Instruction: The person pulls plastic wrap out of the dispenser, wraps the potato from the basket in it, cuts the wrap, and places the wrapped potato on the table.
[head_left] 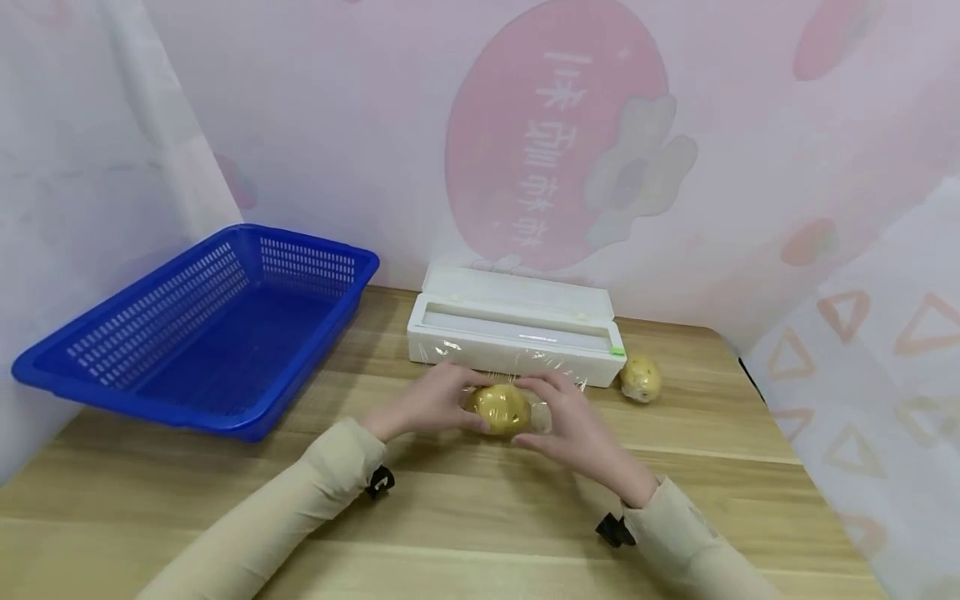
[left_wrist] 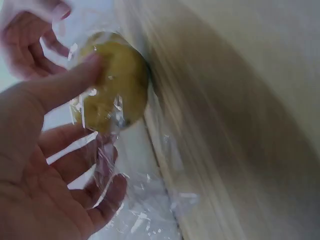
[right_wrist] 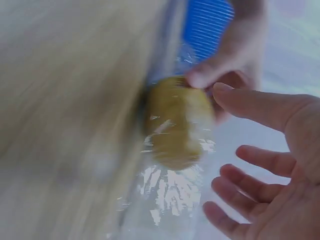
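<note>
A yellow potato (head_left: 504, 410) with clear cling film (left_wrist: 142, 200) around it sits low over the table in front of the white box. My left hand (head_left: 429, 403) holds it from the left; in the left wrist view the thumb lies across the potato and the fingers curl behind it. On the other side, my right hand (head_left: 576, 423) is spread around the potato's right end. Its fingers are loosely bent and stand apart from the potato in the right wrist view (right_wrist: 270, 185). Loose film trails beyond the potato's end.
A long white cling film box (head_left: 517, 350) stands at the back with its lid raised. Beside its right end lies a second film-wrapped potato (head_left: 641, 379). A large blue basket (head_left: 255, 425) occupies the left of the wooden table (head_left: 465, 533). A printed cloth hangs behind.
</note>
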